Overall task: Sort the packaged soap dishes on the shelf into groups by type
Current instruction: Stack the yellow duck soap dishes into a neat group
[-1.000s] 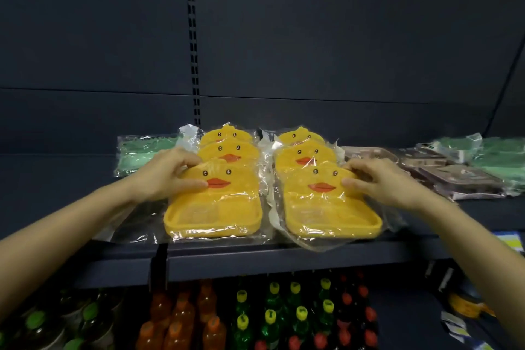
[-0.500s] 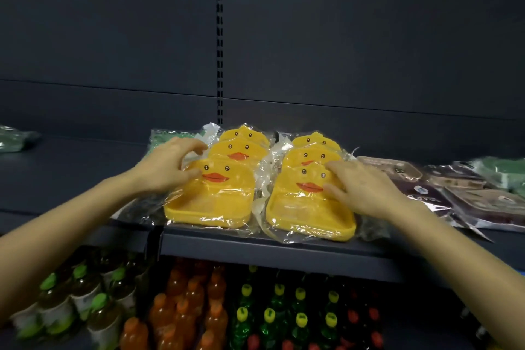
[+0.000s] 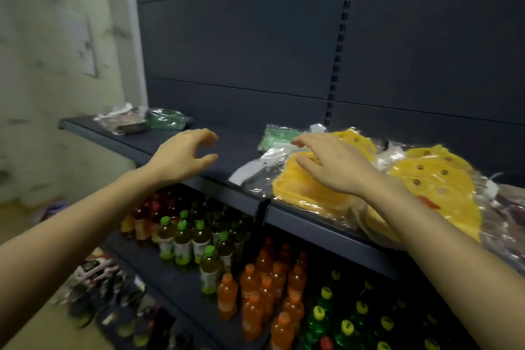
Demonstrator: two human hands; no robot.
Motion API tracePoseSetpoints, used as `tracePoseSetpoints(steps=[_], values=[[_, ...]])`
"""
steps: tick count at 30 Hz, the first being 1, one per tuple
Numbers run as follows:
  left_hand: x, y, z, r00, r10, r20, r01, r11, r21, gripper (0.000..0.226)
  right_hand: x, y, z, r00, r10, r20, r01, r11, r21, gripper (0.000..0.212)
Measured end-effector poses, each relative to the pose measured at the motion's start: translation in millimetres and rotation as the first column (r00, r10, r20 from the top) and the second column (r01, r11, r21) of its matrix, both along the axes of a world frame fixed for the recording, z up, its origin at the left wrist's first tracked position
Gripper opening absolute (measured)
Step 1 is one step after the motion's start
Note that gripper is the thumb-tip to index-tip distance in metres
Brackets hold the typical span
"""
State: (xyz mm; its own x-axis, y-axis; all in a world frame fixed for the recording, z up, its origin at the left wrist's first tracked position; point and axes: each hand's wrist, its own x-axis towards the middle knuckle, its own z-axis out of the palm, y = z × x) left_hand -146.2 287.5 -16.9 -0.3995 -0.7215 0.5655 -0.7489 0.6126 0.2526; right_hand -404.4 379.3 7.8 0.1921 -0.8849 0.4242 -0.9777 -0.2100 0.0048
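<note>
Two stacks of yellow duck soap dishes in clear bags lie on the dark shelf (image 3: 221, 150): the left stack (image 3: 306, 193) and the right stack (image 3: 437, 179). My right hand (image 3: 332, 162) hovers over the left stack, fingers spread, reaching toward a green packaged soap dish (image 3: 277, 138) behind it. My left hand (image 3: 181, 156) floats above bare shelf, fingers curled apart, holding nothing. At the shelf's far left end lie a brown packaged dish (image 3: 125, 122) and another green one (image 3: 167, 119).
Below the shelf stand rows of bottled drinks, green-capped (image 3: 184, 239) and orange (image 3: 261, 293). A pale wall (image 3: 56, 65) closes the left side. The dark back panel (image 3: 255, 51) rises behind the shelf. More packets (image 3: 511, 213) lie at the right edge.
The view has swung left. My left hand has come off the left duck stack and moved left over bare shelf. My right hand has crossed from the right stack to above the left one.
</note>
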Motion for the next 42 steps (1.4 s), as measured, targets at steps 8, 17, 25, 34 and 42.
tracePoseSetpoints(steps=[8, 17, 25, 34, 42], values=[[119, -18, 1, 0.974, 0.225, 0.013, -0.225, 0.973, 0.055, 0.033, 90, -72, -13, 0.979, 0.174, 0.103, -0.185, 0.976, 0.111, 0.039], [232, -99, 8, 0.959, 0.276, 0.068, -0.281, 0.957, 0.075, 0.029, 211, -171, -8, 0.968, 0.157, 0.197, -0.188, 0.970, 0.152, 0.035], [305, -174, 5, 0.970, 0.224, 0.096, -0.234, 0.967, 0.101, 0.025, 273, -246, -15, 0.979, -0.009, 0.206, -0.037, 0.975, 0.218, 0.034], [323, -260, -7, 0.972, 0.234, 0.016, -0.233, 0.959, 0.162, 0.025, 270, -323, -3, 0.968, -0.168, 0.184, 0.124, 0.966, 0.229, 0.032], [327, -359, -4, 0.962, 0.272, 0.019, -0.270, 0.942, 0.201, 0.044, 264, -408, 11, 0.930, -0.299, 0.214, 0.254, 0.943, 0.215, 0.034]])
